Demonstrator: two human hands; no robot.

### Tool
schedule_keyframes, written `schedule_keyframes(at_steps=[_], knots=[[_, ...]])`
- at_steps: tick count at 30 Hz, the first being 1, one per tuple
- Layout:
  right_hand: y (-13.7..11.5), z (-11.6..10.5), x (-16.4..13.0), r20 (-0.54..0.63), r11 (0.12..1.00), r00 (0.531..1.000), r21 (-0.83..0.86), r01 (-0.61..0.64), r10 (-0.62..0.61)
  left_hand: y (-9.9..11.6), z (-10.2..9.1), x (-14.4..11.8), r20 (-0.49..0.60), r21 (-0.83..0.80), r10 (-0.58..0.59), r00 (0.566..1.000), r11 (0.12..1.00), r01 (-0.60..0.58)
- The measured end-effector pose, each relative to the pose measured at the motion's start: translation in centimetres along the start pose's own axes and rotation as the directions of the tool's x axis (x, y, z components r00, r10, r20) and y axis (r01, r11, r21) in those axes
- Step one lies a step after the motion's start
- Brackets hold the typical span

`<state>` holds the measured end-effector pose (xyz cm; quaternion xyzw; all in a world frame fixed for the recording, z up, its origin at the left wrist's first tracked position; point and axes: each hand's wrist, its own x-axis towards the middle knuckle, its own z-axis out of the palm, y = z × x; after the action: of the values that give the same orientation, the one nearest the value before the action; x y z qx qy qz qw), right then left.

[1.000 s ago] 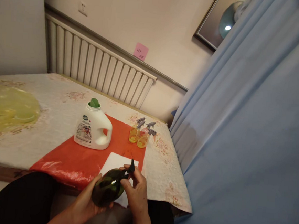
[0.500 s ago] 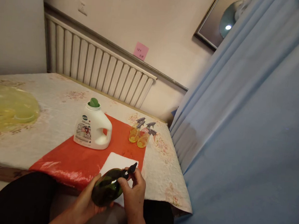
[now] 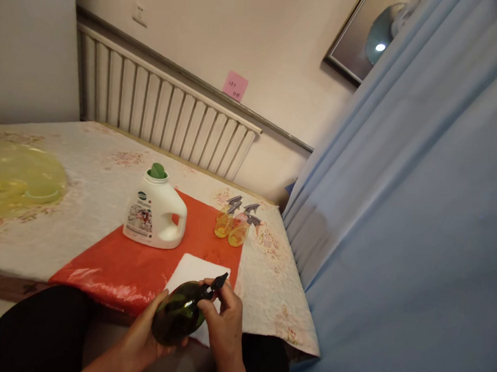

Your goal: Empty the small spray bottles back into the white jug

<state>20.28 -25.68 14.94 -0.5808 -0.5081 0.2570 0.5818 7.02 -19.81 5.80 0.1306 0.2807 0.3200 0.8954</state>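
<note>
A dark green pump bottle [image 3: 178, 313] lies tilted across my lap side of the table, its neck pointing up and to the right. Wrapped round the body of the bottle is my left hand [image 3: 144, 332]. The fingers of my right hand [image 3: 226, 322] pinch the black pump head [image 3: 215, 286] at the neck. Beneath the bottle is a white cloth or pad [image 3: 197, 267], partly hidden by it and my hands. Farther back stands a white detergent jug [image 3: 155, 213] with a green spout and a label.
Several small spray bottles [image 3: 237, 232] with grey triggers stand at the back right of a red plastic sheet [image 3: 108, 267]. A yellow translucent sheet-like item [image 3: 12, 182] lies on the left of the flowered tablecloth [image 3: 99, 168]. A blue curtain [image 3: 391, 231] hangs at the right.
Almost nothing differs. My right hand and the pump head sit very slightly lower, and the view has shifted a little; both hands keep their hold.
</note>
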Motion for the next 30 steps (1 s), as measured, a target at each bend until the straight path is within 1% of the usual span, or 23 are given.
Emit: schedule_keyframes(at_steps=[5, 9, 12, 14, 16, 19, 22, 25, 30], knots=[[0.2, 0.6, 0.0, -0.092, 0.999, 0.995, -0.021, -0.038, 0.036, -0.1, -0.2, 0.1, -0.047, 0.019, 0.044, 0.998, 0.999, -0.043], [0.6, 1.1, -0.1, -0.175, 0.996, 0.982, -0.044, -0.077, 0.068, -0.1, -0.3, 0.3, -0.074, 0.033, 0.032, 0.997, 0.999, -0.029], [1.0, 1.3, -0.2, -0.208, 0.995, 0.975, -0.055, -0.083, 0.070, -0.1, -0.4, 0.4, -0.081, 0.043, 0.034, 0.996, 0.999, -0.031], [1.0, 1.3, -0.3, -0.206, 0.995, 0.976, -0.062, -0.085, 0.070, -0.2, -0.5, 0.5, -0.073, 0.038, 0.045, 0.996, 0.998, -0.043], [0.9, 1.1, -0.3, -0.178, 0.995, 0.982, -0.063, -0.073, 0.060, -0.2, -0.6, 0.5, -0.063, 0.032, 0.050, 0.997, 0.998, -0.048], [0.4, 0.5, -0.3, -0.091, 0.999, 0.996, -0.046, -0.003, -0.002, -0.1, -0.6, 0.4, -0.058, 0.023, 0.041, 0.997, 0.999, -0.040], [0.2, 0.1, -0.3, -0.018, 0.998, 0.998, -0.034, 0.059, -0.060, 0.1, -0.4, 0.3, -0.052, 0.010, 0.036, 0.998, 0.999, -0.035], [0.3, 0.0, -0.1, -0.015, 0.999, 0.999, -0.020, 0.036, -0.036, 0.0, -0.3, 0.2, -0.038, 0.004, 0.042, 0.998, 0.999, -0.042], [0.3, 0.4, -0.1, -0.073, 0.999, 0.997, -0.027, -0.042, 0.040, -0.2, -0.5, 0.3, -0.023, 0.002, 0.036, 0.999, 0.999, -0.036]])
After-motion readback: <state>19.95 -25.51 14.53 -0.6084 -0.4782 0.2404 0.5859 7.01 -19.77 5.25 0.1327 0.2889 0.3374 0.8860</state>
